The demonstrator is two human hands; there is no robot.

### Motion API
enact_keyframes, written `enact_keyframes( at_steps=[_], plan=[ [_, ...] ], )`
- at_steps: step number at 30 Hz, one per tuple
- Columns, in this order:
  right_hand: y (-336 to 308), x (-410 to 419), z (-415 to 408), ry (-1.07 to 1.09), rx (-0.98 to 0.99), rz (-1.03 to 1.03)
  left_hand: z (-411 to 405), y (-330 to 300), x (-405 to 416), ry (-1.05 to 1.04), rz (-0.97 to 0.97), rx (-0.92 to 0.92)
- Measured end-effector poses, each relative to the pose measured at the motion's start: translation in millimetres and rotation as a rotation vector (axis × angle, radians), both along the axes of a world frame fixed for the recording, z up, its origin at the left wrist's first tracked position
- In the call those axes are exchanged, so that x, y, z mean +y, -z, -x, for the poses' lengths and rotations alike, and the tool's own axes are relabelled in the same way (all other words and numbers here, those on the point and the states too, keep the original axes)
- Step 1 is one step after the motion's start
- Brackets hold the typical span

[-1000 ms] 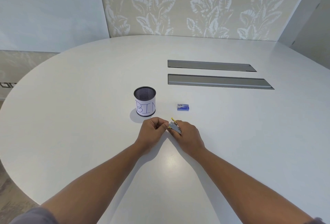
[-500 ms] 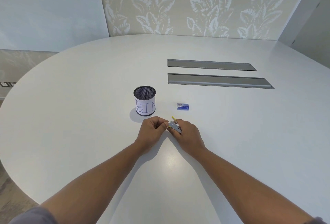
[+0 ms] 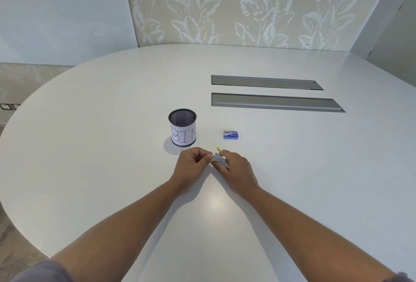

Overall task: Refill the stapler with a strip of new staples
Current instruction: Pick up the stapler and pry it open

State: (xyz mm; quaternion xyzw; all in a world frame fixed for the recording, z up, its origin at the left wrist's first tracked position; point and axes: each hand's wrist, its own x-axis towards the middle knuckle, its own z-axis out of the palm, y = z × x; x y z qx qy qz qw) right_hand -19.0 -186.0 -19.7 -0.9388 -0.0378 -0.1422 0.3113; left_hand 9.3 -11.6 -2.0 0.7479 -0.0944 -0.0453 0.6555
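Stapler (image 3: 221,160) gripped in right hand (image 3: 238,169), left hand (image 3: 191,164) fingers pinched together at its left end, staple box (image 3: 230,134) far right, mesh bin (image 3: 182,127) far left.

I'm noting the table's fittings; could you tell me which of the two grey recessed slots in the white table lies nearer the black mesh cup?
The nearer, longer grey recessed slot, the one closer to the person. It runs just beyond the black mesh cup labelled BIN; the shorter grey slot lies farther back, toward the wall.

Mesh cup (image 3: 182,127) labelled "BIN" on white table (image 3: 90,146); two grey slots (image 3: 270,101).
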Motion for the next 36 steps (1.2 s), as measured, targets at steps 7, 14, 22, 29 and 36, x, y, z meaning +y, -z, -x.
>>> enact_keyframes(
  at_steps=[7,14,22,29,36],
  plan=[
    [0.9,0.2,1.1,-0.03,-0.008,0.04,-0.2,0.3,0.5,0.011,0.006,0.003],
    [2.2,0.0,-0.3,0.02,0.01,-0.026,-1.0,0.0,0.3,0.008,0.006,0.007],
    [0.7,1.3,2.0,-0.016,-0.017,0.047,-0.9,1.4,0.2,0.016,0.031,0.017],
    [-1.3,2.1,2.1,0.005,0.014,0.018,-0.4,1.2,0.2,0.012,0.043,0.016],
    [-1.8,2.3,2.1,0.002,0.017,0.035,-0.6,1.9,0.4,0.017,0.059,0.016]
  ],
)
